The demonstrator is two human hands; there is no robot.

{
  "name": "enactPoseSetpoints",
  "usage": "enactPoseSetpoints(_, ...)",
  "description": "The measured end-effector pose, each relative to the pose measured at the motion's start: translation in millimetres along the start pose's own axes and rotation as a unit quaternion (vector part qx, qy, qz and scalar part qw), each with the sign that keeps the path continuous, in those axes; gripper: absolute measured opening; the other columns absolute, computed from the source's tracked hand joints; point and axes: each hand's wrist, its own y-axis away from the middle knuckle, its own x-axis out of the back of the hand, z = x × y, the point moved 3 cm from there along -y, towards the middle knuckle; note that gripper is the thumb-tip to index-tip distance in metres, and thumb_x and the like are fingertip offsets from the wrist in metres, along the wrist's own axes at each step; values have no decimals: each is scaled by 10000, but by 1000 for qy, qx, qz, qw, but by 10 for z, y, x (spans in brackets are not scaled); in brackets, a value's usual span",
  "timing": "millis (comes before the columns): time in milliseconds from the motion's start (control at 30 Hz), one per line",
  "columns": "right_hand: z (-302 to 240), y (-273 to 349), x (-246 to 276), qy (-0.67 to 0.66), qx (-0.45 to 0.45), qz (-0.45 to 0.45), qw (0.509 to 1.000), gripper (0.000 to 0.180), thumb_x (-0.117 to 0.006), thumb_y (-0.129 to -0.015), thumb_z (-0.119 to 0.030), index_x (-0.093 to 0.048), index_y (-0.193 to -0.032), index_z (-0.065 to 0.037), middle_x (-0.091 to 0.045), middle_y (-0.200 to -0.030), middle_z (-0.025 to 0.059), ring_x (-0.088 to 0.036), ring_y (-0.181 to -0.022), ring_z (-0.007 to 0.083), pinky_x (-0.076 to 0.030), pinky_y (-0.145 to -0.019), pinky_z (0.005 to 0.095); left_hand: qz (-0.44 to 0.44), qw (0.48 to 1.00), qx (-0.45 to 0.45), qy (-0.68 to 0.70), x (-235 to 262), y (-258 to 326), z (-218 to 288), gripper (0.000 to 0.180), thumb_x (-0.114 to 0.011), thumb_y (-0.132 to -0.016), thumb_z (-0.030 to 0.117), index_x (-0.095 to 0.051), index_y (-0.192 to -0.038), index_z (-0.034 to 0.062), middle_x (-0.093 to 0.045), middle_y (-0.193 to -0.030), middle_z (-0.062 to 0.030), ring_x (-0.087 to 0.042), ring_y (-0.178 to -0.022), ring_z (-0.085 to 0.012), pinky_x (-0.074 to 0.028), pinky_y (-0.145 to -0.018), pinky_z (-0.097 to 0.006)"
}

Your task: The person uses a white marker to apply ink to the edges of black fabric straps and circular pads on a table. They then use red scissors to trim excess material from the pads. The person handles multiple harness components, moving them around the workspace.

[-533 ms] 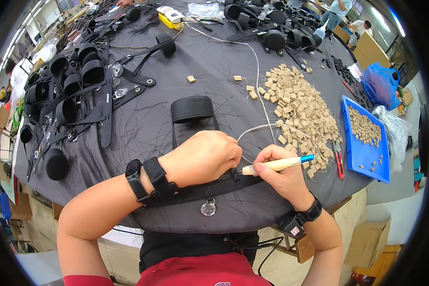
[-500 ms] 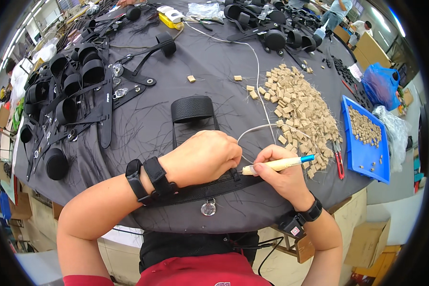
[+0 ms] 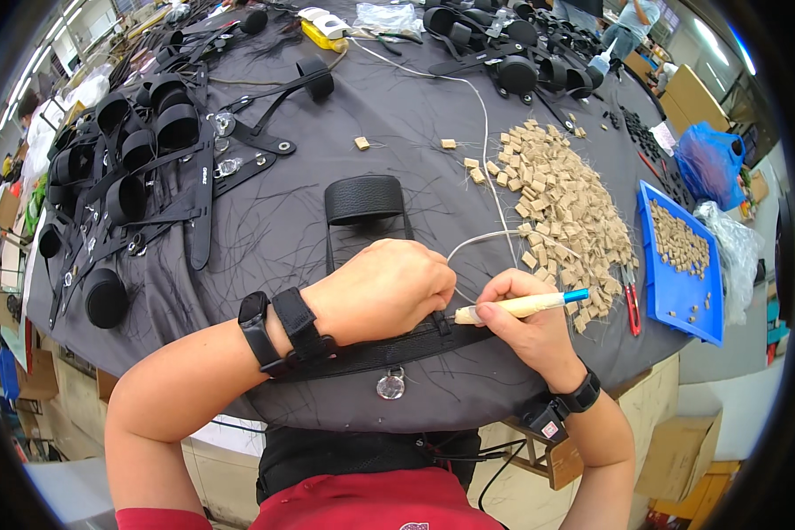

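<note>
A black leather-look strap [image 3: 371, 358] lies near the table's front edge, with a round clear pendant [image 3: 390, 384] hanging from it. My left hand [image 3: 389, 287] is closed at the strap's upper edge, fingertips pinched beside a small black loop [image 3: 442, 325]. In my right hand [image 3: 530, 322] is a pen-shaped tool [image 3: 530, 306] with a cream handle and blue end. Its tip points left and is close to the loop; whether it touches is too small to tell. A black padded cuff [image 3: 363, 199] stands just beyond my left hand, joined to thin straps.
Small tan blocks [image 3: 565, 203] with threads are heaped to the right, beside red-handled scissors [image 3: 632, 305] and a blue tray [image 3: 680, 261]. Black cuffs and straps [image 3: 141, 159] pile up at left. A pale cord [image 3: 481, 102] runs from a yellow-and-white box [image 3: 322, 31].
The whole view has shifted slightly. Both hands keep nearly the same hold, and the tool's tip stays beside the loop.
</note>
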Motion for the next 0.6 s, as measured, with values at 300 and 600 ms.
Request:
enactPoseSetpoints(300,13,0,10,-41,-11,9,999,99,-689,-926,-87,-626,-918,-12,-665,-791,16,-589,-692,40,-455,-614,188,13,999,22,45,66,21,-7,76,-665,-838,96,-666,-850,22,-661,-836,-104,-658,-811,-314,-522,-728,-396)
enactPoseSetpoints(600,78,-1,83,-95,-34,27,995,102,-647,-957,-106,-607,-931,-15,-686,-805,49,-657,-721,84,-516,-657,212,142,974,165,-65,996,830,228,62,-699,-785,-3,-669,-839,-10,-663,-822,-113,-670,-769,-283,-523,-708,-349)
